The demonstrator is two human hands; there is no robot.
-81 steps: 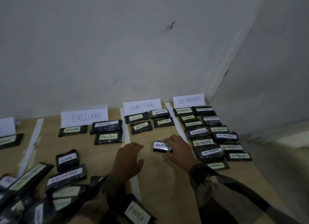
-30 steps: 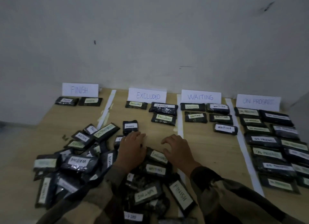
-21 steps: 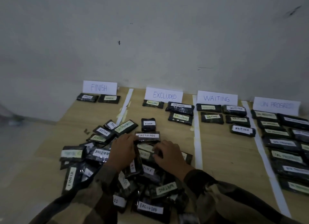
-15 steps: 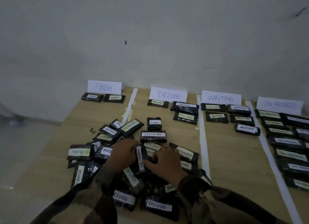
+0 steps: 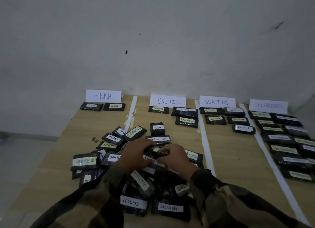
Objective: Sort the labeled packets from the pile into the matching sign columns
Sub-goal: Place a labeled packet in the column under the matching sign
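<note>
A pile of black labeled packets [image 5: 134, 181] lies on the wooden table in front of me. Over its middle, my left hand [image 5: 135, 155] and my right hand [image 5: 174, 157] both grip one dark packet [image 5: 156, 151]; its label is hidden. Four white signs stand at the wall: FINISH [image 5: 103, 96], EXCLUDED [image 5: 168, 101], WAITING [image 5: 217, 102] and ON PROGRESS [image 5: 268, 106]. Sorted packets lie below each sign, with several in the ON PROGRESS column [image 5: 288, 142].
White tape strips [image 5: 205, 142] divide the table [image 5: 230, 152] into columns. A loose FINISH packet [image 5: 157, 128] and an EXCLUDED packet [image 5: 157, 139] lie in the EXCLUDED column near the pile. The grey wall [image 5: 153, 40] stands right behind the signs.
My right hand left a WAITING packet in the WAITING column, then my view swung left to the pile. Both hands dug into the pile and now hold one packet between them.
</note>
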